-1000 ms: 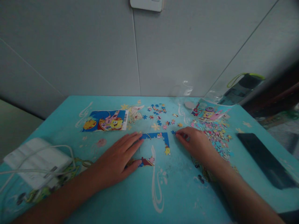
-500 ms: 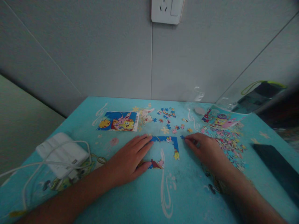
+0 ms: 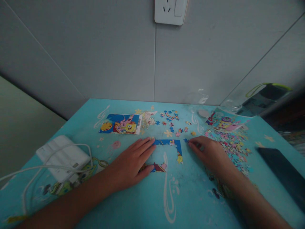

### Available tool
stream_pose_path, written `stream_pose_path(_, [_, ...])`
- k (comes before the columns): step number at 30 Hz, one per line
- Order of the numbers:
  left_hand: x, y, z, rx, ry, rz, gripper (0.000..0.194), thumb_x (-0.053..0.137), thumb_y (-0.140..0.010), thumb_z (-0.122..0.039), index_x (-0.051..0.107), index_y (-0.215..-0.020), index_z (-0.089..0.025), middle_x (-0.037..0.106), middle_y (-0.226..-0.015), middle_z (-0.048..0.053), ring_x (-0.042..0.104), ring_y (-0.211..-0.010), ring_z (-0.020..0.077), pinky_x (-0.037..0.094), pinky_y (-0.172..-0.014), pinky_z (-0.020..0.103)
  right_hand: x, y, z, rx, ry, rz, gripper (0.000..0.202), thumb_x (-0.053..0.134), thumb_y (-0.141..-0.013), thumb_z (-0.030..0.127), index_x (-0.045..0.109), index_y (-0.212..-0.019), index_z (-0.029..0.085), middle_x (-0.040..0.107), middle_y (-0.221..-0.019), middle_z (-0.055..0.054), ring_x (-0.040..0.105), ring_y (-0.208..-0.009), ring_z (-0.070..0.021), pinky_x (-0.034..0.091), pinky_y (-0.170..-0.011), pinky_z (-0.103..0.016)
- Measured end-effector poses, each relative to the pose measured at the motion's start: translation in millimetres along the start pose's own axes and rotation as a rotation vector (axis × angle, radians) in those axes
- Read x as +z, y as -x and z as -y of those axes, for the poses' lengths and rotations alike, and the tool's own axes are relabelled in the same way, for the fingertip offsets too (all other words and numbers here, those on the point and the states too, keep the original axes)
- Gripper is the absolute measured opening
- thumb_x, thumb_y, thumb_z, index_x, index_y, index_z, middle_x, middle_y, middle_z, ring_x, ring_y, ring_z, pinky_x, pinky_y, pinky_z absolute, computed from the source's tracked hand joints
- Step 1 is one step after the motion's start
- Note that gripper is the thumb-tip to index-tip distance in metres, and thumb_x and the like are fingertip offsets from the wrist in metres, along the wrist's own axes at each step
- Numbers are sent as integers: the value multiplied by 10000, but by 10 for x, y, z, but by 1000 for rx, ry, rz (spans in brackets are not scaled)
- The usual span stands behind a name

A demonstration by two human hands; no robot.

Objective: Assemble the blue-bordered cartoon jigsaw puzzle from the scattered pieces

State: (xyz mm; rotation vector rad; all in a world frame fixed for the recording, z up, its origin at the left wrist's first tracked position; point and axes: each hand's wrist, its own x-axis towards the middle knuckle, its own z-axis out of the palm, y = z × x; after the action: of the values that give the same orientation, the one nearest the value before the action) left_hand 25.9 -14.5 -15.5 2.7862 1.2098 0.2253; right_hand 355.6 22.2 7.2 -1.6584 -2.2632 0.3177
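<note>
View tilted up: socket (image 3: 170, 12), turquoise table (image 3: 133, 206), flat left hand (image 3: 134, 162), right hand (image 3: 206, 149) pinching piece (image 3: 185, 140).

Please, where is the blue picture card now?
In the head view, the card lies left of centre on the table, just beyond the left hand.

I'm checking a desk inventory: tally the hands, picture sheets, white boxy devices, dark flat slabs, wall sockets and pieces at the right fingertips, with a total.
Hands: 2, left hand and right hand
Picture sheets: 2, left sheet and right sheet
White boxy device: 1
Dark flat slab: 1
Wall socket: 1
Blue puzzle piece: 1
Total: 8
</note>
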Motion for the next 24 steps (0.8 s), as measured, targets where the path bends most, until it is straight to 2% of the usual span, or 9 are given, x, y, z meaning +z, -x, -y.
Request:
stream_pose_path(15, [6,-1,-7,6,-2,-18,635,458,-1025,-481,268,-1563,-201,178,-1655,68,212,-1524,265,276,-1266,478,7,-6,1,8,0,15,240,532,-965,352,742,-1010,246,747,-946,-43,704,-826,-218,539,-772,-348])
stream_pose_path(24, [16,14,-4,14,-14,-30,635,458,-1026,-475,262,-1565,-202,190,-1652,70,227,-1519,267,291,-1259,483,-6,-4,-11,-14,23,-35,249,517,-971,325,745,-1019,237,754,-917,-54,703,-804,-220,529,-756,-337])
